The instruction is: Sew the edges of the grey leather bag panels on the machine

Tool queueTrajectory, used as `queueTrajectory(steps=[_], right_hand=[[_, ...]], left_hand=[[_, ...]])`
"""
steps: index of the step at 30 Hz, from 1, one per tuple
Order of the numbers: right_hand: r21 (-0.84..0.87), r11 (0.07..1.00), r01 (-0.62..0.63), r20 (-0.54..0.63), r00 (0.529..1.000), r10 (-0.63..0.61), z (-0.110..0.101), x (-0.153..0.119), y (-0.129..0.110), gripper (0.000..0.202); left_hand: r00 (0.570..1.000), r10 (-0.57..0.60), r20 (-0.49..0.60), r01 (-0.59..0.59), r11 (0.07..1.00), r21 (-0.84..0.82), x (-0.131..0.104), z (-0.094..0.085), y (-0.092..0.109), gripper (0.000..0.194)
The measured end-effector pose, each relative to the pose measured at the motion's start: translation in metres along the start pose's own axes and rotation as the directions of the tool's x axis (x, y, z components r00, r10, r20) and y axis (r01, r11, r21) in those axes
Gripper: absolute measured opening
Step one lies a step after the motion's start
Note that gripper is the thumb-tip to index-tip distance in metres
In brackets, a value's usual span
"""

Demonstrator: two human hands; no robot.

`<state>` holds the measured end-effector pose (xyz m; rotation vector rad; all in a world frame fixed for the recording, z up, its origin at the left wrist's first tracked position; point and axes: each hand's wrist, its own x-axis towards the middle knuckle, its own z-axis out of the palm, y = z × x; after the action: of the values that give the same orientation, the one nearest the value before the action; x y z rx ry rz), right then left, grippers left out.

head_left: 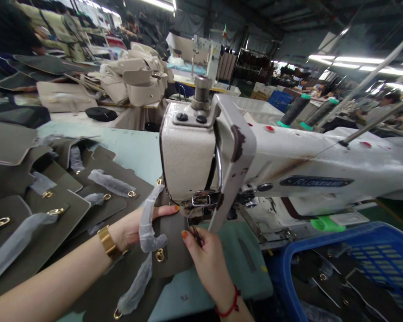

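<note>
A dark grey-brown bag panel (174, 237) lies at the needle area of a white sewing machine (188, 152). It carries a handle wrapped in white film (147, 221) and gold ring fittings (160, 255). My left hand (130, 226), with a gold band at the wrist, grips the panel beside the presser area, its thumb stretched over the top and its other fingers partly hidden behind the wrapped handle. Close to the panel's right edge, my right hand (204, 250) is closed around small dark metal thread snips (197, 237), mostly covered by the fingers.
Similar grey-brown panels with wrapped handles (110, 182) are heaped on the left of the pale green table (127, 147). At right stands a blue basket (285, 268) holding more pieces. Beige bags (141, 82) are piled behind. Thread cones (295, 109) stand behind the machine arm.
</note>
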<state>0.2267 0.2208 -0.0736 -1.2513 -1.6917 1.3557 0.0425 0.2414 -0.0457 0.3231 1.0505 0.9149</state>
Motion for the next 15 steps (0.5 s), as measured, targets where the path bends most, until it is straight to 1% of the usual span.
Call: queueTrajectory(steps=[3,4,7,10,12,15], right_hand=[[0.008,1.000,0.005,0.063,0.998,-0.006,-0.010,0.003,-0.001,0.033],[0.006,1.000,0.013,0.083,0.996,-0.013,-0.016,0.005,-0.002,0.033],[-0.040,0.997,0.062,0.140,0.989,-0.055,-0.041,0.013,-0.006,0.034],[-0.142,0.984,0.107,0.194,0.978,-0.079,-0.065,0.025,-0.013,0.035],[-0.222,0.968,0.118,0.229,0.971,-0.066,-0.076,0.033,-0.017,0.034],[-0.313,0.942,0.124,0.289,0.957,-0.030,-0.083,0.040,-0.020,0.031]], left_hand=[[1.000,0.013,0.023,-0.014,1.000,0.013,-0.005,0.004,-0.005,0.018],[0.999,0.037,0.001,-0.037,0.999,-0.012,-0.007,0.008,-0.009,0.018],[0.984,0.123,-0.129,-0.140,0.982,-0.129,-0.013,0.022,-0.029,0.020],[0.938,0.211,-0.274,-0.277,0.934,-0.228,-0.015,0.040,-0.051,0.025],[0.911,0.246,-0.330,-0.344,0.896,-0.282,-0.014,0.049,-0.061,0.028],[0.894,0.246,-0.375,-0.378,0.864,-0.333,-0.012,0.056,-0.068,0.031]])
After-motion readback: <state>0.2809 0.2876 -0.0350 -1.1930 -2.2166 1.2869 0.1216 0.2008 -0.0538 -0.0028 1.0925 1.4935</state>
